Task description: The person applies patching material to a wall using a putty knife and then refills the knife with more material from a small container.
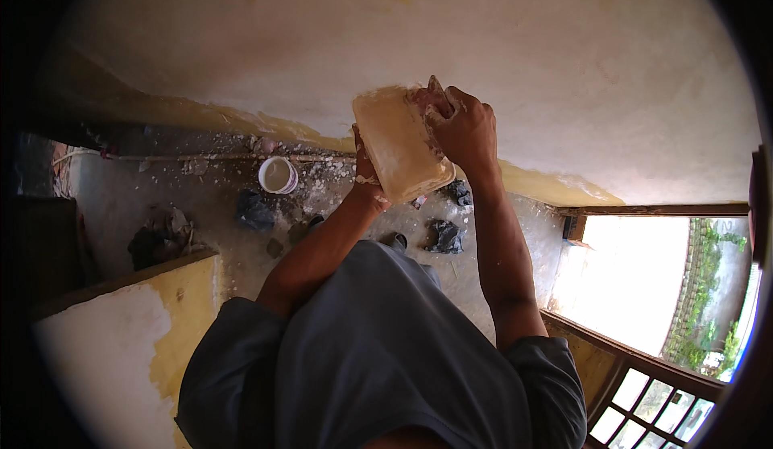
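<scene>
Grey shirt [362, 344] nearest; left hand [369, 179] holds left edge of tan rectangular slab [398, 139], raised before pale wall [596, 70]; right hand [469, 131] curled at slab's upper right corner, cannot tell what it grips; farther, white bucket [278, 176] on littered floor [201, 190] below

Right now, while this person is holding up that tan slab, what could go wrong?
The tan slab could slip: the left hand supports it near one edge, and both that hand and the right hand have pale smears on them.

A foot might catch on the crumpled dark bag lying near the person's feet.

Pale bits scattered on the floor could perhaps make footing uncertain.
</scene>
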`<act>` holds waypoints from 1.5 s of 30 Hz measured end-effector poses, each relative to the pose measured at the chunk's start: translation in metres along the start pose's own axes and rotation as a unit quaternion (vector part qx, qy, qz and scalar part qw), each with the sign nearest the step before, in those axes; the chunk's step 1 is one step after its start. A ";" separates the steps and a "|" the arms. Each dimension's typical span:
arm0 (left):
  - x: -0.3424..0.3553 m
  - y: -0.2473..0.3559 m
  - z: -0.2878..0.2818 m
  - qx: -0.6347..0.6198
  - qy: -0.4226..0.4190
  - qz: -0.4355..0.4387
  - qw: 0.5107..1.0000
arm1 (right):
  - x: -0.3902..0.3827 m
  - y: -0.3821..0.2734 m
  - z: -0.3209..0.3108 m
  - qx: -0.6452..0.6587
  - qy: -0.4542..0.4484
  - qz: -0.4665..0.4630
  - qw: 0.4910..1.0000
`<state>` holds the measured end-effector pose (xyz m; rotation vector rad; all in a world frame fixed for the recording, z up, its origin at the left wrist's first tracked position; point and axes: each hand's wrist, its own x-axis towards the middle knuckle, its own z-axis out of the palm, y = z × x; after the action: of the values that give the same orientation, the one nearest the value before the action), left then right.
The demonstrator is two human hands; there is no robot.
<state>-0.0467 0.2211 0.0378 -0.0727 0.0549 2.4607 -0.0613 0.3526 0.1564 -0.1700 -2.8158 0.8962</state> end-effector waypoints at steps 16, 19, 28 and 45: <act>0.002 0.005 0.013 0.015 0.013 0.049 0.999 | -0.009 -0.009 0.022 -0.002 -0.022 -0.061 0.998; 0.001 0.002 0.008 0.019 0.023 0.032 0.999 | -0.012 -0.012 0.025 0.005 -0.026 -0.067 0.997; 0.001 0.004 0.021 0.037 0.078 0.047 0.995 | -0.022 -0.018 0.024 0.035 -0.060 -0.047 0.996; 0.007 0.000 0.007 0.006 0.006 0.055 0.998 | -0.023 -0.018 0.011 0.085 -0.046 -0.035 0.995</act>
<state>-0.0527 0.2259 0.0445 -0.0821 0.0817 2.5707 -0.0418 0.3275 0.1549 -0.0056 -2.7904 1.1493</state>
